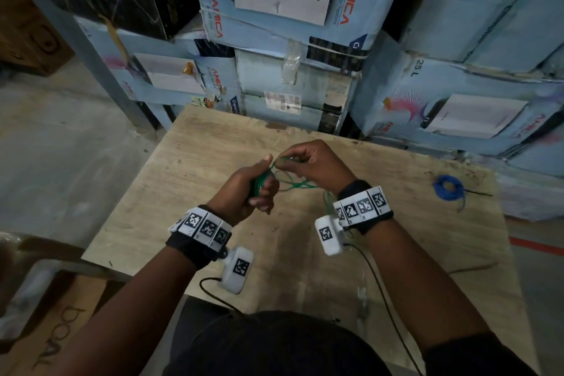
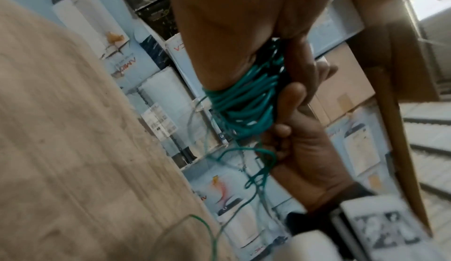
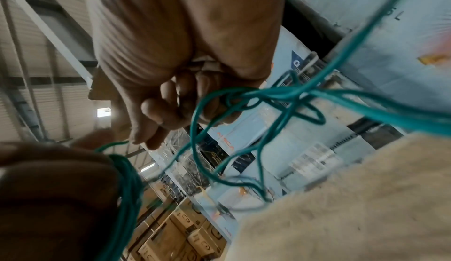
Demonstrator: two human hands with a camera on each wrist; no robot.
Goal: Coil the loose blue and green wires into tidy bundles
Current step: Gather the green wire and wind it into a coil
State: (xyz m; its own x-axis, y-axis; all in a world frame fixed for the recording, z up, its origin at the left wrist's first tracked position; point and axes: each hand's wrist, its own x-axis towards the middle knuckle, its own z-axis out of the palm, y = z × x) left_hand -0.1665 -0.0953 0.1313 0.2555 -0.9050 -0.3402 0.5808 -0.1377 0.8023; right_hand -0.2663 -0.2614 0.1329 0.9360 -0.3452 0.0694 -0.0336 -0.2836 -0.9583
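Left hand (image 1: 248, 192) is gripping the green wire (image 1: 259, 185) coil, right hand (image 1: 311, 162) pinching its loose strand mid-table (image 1: 183, 180); blue wire (image 1: 448, 188) coil is lying near the right edge.

Green wire (image 1: 259, 185), blue wire coil (image 1: 448, 188), pale tan table (image 1: 189, 162), black-and-white checkered wristbands (image 1: 361, 206).
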